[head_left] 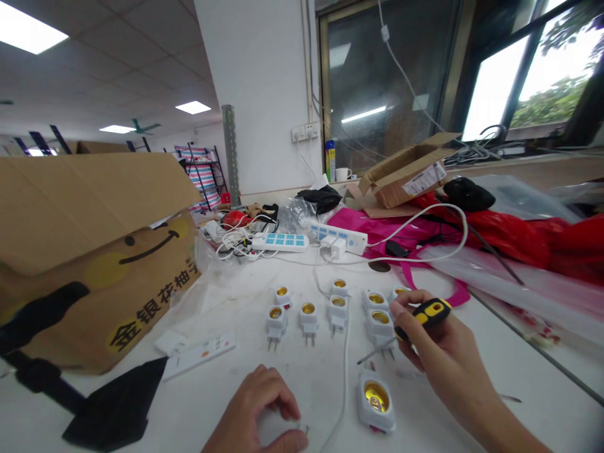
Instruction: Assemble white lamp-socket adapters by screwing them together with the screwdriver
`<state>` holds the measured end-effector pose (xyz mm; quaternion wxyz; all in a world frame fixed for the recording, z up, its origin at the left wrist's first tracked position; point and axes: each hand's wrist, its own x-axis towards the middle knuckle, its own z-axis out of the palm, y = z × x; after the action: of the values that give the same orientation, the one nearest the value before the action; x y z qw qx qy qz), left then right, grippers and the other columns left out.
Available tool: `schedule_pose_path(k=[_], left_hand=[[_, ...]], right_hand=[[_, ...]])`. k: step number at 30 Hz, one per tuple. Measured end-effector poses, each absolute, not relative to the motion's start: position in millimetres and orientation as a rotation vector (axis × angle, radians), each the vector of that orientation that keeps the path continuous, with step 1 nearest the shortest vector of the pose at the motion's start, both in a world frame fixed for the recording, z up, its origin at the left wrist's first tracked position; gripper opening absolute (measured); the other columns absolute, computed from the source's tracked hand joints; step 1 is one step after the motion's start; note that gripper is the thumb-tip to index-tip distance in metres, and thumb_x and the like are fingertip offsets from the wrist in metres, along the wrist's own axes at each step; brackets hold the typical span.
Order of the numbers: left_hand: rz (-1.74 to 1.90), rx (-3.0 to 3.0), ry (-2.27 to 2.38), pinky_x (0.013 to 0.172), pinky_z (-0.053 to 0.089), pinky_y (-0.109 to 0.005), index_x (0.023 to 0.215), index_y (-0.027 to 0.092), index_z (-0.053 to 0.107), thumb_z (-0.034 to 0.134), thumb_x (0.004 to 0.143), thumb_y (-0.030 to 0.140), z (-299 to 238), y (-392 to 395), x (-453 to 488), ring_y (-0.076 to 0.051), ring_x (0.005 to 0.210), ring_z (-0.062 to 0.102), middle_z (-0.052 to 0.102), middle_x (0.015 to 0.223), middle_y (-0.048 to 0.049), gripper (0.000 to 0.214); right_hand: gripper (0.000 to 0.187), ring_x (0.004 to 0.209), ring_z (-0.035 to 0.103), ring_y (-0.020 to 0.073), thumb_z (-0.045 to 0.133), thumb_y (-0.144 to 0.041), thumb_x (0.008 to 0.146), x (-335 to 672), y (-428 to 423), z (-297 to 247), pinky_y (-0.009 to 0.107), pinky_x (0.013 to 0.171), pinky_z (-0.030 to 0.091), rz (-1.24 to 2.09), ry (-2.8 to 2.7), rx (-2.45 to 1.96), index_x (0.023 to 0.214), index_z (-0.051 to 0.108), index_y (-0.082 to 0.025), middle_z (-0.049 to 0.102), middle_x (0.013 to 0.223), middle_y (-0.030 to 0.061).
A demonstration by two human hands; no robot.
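My right hand (436, 343) grips a screwdriver (427, 316) with a black and yellow handle. Its thin shaft points left and down, the tip in the air above a white plug-in lamp socket (376, 397) with a gold-coloured screw shell. My left hand (264, 409) rests low at the front with curled fingers around something pale. What it holds is mostly hidden, and tiny metal bits (304, 429) show beside the fingertips. Several similar sockets stand beyond both hands, among them one socket (308, 321) in the middle and another socket (380, 326) just left of the screwdriver handle.
A white cable (346, 358) runs down the table between the hands. Power strips (280, 242) and tangled wires lie at the back. A large cardboard box (117, 302) and a black stand (116, 406) occupy the left. Plastic sheets and red bags (523, 236) cover the right.
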<state>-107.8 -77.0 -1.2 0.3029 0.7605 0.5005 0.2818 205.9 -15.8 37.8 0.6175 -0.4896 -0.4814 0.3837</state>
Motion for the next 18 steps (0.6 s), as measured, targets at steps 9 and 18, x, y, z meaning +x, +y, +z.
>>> schedule_pose_path(k=[9,18], left_hand=[[0.755,2.076,1.302,0.1,0.045,-0.039,0.081,0.021,0.07,0.084,0.088,0.024,-3.7,-78.7,-107.5,-0.024,0.096,0.068,0.074,0.092,-0.0032,0.016],[0.716,2.116,1.337,0.103,0.047,-0.039,0.087,0.021,0.069,0.079,0.089,0.016,1.8,-81.6,-107.4,-0.024,0.1,0.069,0.074,0.096,-0.0034,0.012]], right_hand=[[0.053,0.054,0.048,0.0111,0.079,-0.072,0.095,203.8,-13.0,31.9,0.019,0.046,0.038,0.846,-1.2,-1.084,0.106,0.061,-0.023,0.052,0.071,-0.0061],[0.05,0.057,0.048,0.0119,0.078,-0.07,0.097,201.7,-16.5,32.1,0.021,0.05,0.043,0.839,-1.224,-1.095,0.106,0.061,-0.024,0.052,0.074,-0.0054]])
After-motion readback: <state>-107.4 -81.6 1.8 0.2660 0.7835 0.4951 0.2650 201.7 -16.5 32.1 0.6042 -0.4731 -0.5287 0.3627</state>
